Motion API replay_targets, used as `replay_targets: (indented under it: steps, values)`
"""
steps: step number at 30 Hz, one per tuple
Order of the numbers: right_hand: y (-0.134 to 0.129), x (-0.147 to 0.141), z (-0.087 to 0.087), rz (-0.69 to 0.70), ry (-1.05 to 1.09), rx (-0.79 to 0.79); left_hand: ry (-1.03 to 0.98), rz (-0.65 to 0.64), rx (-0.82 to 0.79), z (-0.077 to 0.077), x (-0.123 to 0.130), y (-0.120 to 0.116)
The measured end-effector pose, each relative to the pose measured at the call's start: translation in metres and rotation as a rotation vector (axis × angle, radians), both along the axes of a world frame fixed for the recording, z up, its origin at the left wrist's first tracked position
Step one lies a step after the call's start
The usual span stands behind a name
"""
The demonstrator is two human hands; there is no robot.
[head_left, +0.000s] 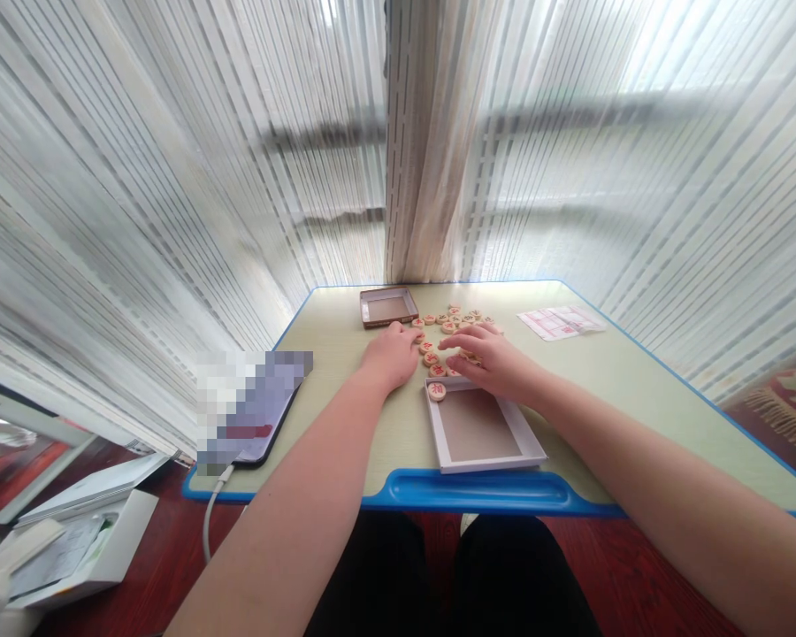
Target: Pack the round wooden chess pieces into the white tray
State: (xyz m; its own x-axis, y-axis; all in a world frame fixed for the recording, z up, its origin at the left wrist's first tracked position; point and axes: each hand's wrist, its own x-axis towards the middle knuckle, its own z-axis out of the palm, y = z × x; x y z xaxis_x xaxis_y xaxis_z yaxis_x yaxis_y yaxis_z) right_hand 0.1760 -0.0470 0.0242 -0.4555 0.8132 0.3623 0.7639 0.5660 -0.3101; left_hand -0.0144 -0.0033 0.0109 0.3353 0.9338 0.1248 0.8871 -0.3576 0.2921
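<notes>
Round wooden Chinese chess pieces (438, 371) with red or dark characters lie loosely in the middle of the table. My left hand (393, 356) rests at their left side, its fingertips touching a piece by the index finger; part of its fingers is hidden. Over the pieces' right side reaches my right hand (494, 358), thumb and fingers apart, covering several of them. Below it is a shallow white box tray (441, 442) with a brown inside. One red-marked piece (436, 391) sits in the tray's far left corner.
A brown-rimmed box lid (389, 321) lies at the far left of the table (637, 416). A phone (265, 420) with a white cable is at the left edge, partly blurred. On the right lies a red-and-white printed sheet (561, 323). Curtains (424, 177) hang behind.
</notes>
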Motion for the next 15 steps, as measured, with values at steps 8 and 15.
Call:
replay_targets:
  steps: [8,15]
  values:
    - [0.0032,-0.0005,-0.0019,-0.017,0.023,-0.027,-0.003,-0.005,-0.009,0.0001,0.0,0.0004]
    - [0.0054,0.0009,-0.0049,-0.011,-0.008,-0.023,0.015,-0.018,0.02,-0.0013,-0.0002,0.0008]
